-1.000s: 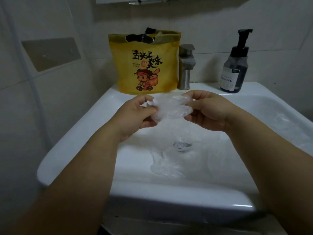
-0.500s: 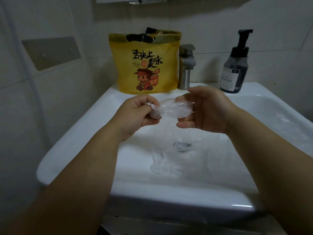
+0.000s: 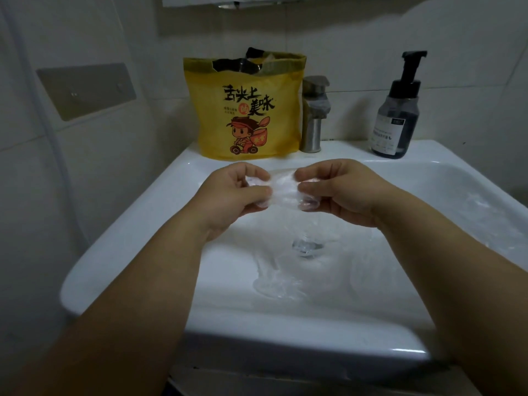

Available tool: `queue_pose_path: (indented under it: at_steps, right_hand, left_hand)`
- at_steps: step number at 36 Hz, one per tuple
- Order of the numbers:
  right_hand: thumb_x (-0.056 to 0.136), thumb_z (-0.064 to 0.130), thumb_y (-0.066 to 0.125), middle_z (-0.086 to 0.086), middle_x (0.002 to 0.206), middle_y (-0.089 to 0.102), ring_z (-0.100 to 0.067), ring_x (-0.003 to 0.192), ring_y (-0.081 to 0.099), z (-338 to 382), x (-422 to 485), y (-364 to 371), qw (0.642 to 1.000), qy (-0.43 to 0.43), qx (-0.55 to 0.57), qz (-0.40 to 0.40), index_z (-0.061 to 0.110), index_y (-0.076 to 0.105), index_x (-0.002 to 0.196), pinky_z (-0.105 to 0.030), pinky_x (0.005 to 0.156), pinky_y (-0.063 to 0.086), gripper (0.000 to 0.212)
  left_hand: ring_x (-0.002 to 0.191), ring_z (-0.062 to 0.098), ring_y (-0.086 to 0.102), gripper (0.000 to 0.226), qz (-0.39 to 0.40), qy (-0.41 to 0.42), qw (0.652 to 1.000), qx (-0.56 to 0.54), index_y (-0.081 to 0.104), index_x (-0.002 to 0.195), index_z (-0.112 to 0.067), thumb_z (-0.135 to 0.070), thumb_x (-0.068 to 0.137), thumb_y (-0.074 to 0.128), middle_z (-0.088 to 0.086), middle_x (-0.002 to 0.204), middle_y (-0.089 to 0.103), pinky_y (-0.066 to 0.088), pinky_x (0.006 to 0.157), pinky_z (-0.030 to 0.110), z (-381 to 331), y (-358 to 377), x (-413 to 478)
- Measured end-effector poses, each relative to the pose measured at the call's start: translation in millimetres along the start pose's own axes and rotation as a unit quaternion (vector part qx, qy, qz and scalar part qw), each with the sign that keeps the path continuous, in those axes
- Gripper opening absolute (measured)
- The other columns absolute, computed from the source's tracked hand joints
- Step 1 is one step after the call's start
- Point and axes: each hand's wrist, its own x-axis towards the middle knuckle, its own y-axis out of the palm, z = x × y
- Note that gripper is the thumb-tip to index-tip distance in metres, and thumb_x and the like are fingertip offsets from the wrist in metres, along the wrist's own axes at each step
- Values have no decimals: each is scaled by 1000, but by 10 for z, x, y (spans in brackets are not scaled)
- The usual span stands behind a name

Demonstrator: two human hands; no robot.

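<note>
I pinched the clear plastic film (image 3: 283, 186) between my left hand (image 3: 234, 192) and right hand (image 3: 343, 190), fingers curled on its ends, mid-frame above the white sink (image 3: 137, 241), yellow bag (image 3: 248, 110) behind

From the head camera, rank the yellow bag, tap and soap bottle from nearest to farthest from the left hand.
1. yellow bag, just behind the left hand, which pinches clear plastic.
2. tap, back centre.
3. soap bottle, far right.
</note>
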Motion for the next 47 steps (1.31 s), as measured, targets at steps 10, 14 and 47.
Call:
queue_pose_path:
  at_steps: [10, 14, 47]
  right_hand:
    - [91, -12, 49, -19, 98, 63, -21, 66, 59, 16, 0, -4, 1000, -1, -17, -20, -1, 67, 86, -27, 60, 59, 22]
    - [90, -12, 44, -17, 119, 60, -28, 92, 60, 20, 4, 7, 999, -4, -38, 2, 3, 67, 93, -32, 74, 60, 28]
    - [84, 3, 67, -11, 73, 54, -19, 68, 60, -58, 104, 111, 987, -71, 27, -143, 3, 56, 75, -34, 76, 60, 14]
  left_hand:
    - [64, 11, 54, 31, -30, -34, 999, -17, 69, 74, -7, 13, 88, 50, 1, 72, 65, 56, 64, 17, -50, 18, -17]
    - [58, 8, 53, 28, -34, -48, 996, -61, 70, 79, -4, 13, 89, 49, 3, 65, 58, 56, 62, 18, -66, 15, -7]
    - [84, 11, 66, 34, -107, 70, 992, 7, 56, 130, -15, -14, 96, 57, 2, 107, 64, 53, 64, 18, -35, 73, 15]
